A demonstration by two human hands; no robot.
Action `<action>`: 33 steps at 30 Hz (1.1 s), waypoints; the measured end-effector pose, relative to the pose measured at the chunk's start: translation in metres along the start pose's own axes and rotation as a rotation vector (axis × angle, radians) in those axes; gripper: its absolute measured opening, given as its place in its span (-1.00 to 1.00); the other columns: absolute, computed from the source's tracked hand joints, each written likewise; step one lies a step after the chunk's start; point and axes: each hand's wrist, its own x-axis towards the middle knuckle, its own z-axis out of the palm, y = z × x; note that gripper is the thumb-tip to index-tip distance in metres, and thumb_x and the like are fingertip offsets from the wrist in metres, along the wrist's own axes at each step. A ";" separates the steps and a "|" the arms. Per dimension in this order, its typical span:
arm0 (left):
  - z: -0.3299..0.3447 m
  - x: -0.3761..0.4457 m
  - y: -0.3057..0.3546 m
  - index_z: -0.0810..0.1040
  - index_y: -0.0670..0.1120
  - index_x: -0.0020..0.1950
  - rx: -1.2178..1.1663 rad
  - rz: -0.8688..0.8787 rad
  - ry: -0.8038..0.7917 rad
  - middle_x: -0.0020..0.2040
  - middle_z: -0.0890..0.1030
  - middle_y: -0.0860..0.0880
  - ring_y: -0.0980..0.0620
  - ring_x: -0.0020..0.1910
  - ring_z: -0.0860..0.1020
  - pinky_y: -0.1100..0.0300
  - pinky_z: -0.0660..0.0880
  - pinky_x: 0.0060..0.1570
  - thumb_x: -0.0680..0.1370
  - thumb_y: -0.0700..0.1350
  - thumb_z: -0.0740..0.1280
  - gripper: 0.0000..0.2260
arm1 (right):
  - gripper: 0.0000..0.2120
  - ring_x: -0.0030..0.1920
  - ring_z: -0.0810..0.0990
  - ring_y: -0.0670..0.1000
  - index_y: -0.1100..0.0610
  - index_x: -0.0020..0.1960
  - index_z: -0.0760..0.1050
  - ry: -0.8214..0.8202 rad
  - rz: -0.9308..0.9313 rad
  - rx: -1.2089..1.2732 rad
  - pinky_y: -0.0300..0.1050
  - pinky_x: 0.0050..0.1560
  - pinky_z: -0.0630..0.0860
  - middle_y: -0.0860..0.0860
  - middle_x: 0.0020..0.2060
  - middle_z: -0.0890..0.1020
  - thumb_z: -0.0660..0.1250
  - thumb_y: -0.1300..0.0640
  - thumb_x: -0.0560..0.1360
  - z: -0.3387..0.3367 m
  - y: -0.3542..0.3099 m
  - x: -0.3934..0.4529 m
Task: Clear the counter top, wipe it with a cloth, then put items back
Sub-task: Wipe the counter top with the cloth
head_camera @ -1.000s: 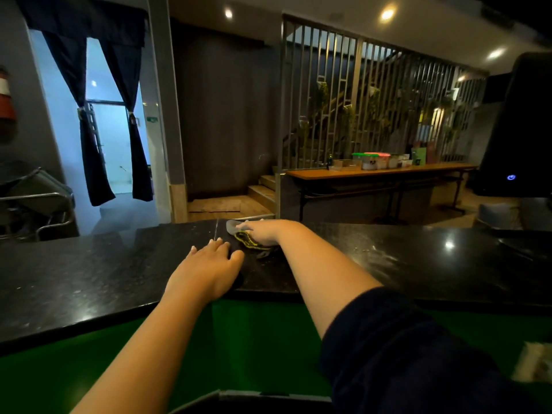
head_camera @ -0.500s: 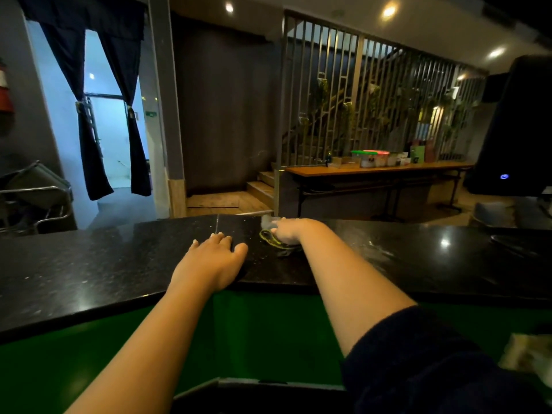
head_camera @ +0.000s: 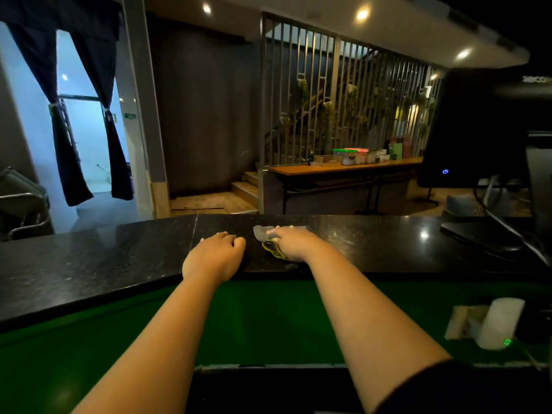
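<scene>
Two hands out over a dark, speckled stone worktop (head_camera: 89, 258), both arms stretched forward from the near side. Left hand (head_camera: 214, 256) resting palm-down near the front edge, fingers loosely bent, grip released and holding nothing. Right hand (head_camera: 294, 242) just beside it, laid flat on a cloth (head_camera: 264, 234), fingers fairly straight, grip not clenched, pressing the fabric against the stone. Cloth mostly hidden beneath that palm: a pale grey corner sticking out past the fingertips toward the far edge, a yellow-green trimmed fold showing at the thumb side. Monitor (head_camera: 478, 127) standing at the right end of the same surface, small blue light lit on its lower frame, cables trailing down behind. Green panel (head_camera: 268, 318) below the front edge. White roll (head_camera: 498, 322) low on the right. Farther back, a wooden table (head_camera: 343, 168) carrying lidded tubs, in front of a slatted screen.
</scene>
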 end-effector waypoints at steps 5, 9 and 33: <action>-0.004 -0.007 0.003 0.35 0.00 0.45 -0.047 0.016 0.036 0.50 0.30 -0.07 -0.05 0.46 0.27 -0.05 0.16 0.43 0.64 0.05 -0.10 -0.55 | -0.58 0.54 0.12 0.03 -0.07 0.49 0.30 0.035 -0.182 0.070 -0.02 0.45 0.17 -0.05 0.55 0.18 0.01 0.17 0.68 0.008 -0.013 -0.032; -0.002 -0.006 0.008 0.28 -0.07 0.49 -0.043 -0.044 -0.027 0.52 0.23 -0.14 -0.10 0.50 0.18 -0.07 0.10 0.47 0.67 0.02 -0.08 -0.57 | -0.60 0.55 0.07 0.04 -0.08 0.50 0.26 0.067 -0.139 0.085 0.07 0.47 0.13 -0.06 0.55 0.16 0.05 0.08 0.67 0.012 0.026 -0.065; 0.016 0.023 0.023 0.07 -0.03 0.56 0.137 0.068 -0.070 0.58 0.00 -0.13 -0.12 0.55 -0.05 -0.20 -0.01 0.45 0.65 0.06 -0.10 -0.52 | -0.51 0.55 0.04 0.16 0.10 0.57 0.08 -0.030 0.073 -0.003 0.05 0.49 0.06 0.09 0.57 0.07 0.00 -0.01 0.68 -0.006 0.052 -0.004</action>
